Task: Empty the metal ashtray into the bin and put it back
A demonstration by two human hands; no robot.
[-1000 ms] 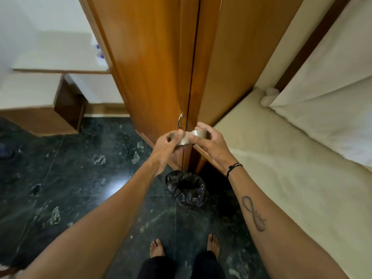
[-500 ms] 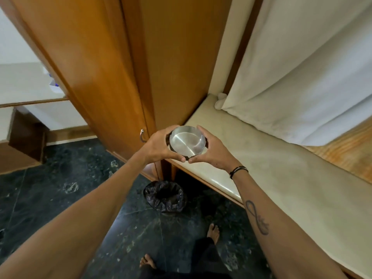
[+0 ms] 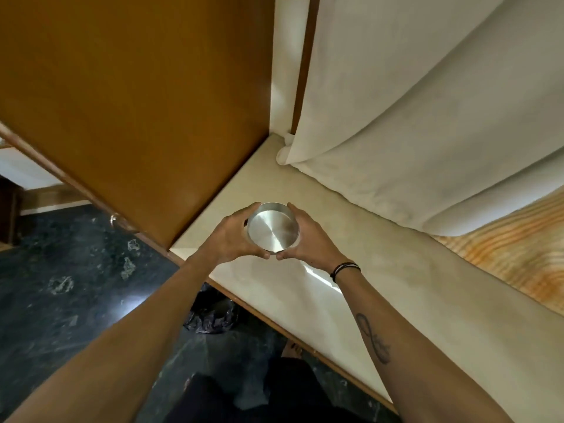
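The round metal ashtray [image 3: 272, 229] is upright, its shiny inside bare, held above the pale stone ledge [image 3: 381, 285]. My left hand [image 3: 232, 236] grips its left rim and my right hand [image 3: 308, 239] grips its right rim, thumbs nearly meeting at the front. The bin [image 3: 213, 315], lined with a black bag, stands on the dark floor below the ledge's edge, mostly hidden by my left forearm.
A tall wooden cupboard [image 3: 137, 102] rises to the left of the ledge, with a metal handle [image 3: 116, 219] low on its door. White curtains [image 3: 427, 117] hang over the back of the ledge. A wood-grain surface [image 3: 525, 254] lies at the right. My feet stand on dark marble floor [image 3: 61, 300].
Both hands turned the ashtray upright and carried it from over the bin up and right to above the ledge. My view swung right, away from the cupboard doors.
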